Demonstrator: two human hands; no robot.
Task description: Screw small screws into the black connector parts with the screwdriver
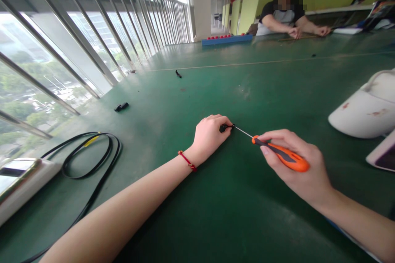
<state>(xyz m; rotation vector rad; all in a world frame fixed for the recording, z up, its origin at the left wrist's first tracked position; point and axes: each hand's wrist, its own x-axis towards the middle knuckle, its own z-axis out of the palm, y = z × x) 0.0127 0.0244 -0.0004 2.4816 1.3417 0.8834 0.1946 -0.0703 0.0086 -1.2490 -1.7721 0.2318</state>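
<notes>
My left hand (211, 135), with a red cord bracelet at the wrist, pinches a small black part (224, 128) against the green table (185, 197). My right hand (296, 160) holds an orange and dark grey screwdriver (285, 156) by its handle, thumb and forefinger near the front of the grip. The thin metal shaft points left, and its tip meets the black part at the fingertips of my left hand. Fine detail at the tip is too small to make out.
Two black pieces (121, 107) (178, 74) lie farther back left. A looped black cable (114, 156) runs beside a white device (27, 181). White container (364, 111) at right; blue strip with red knobs (226, 40) and a seated person (285, 18) across the table.
</notes>
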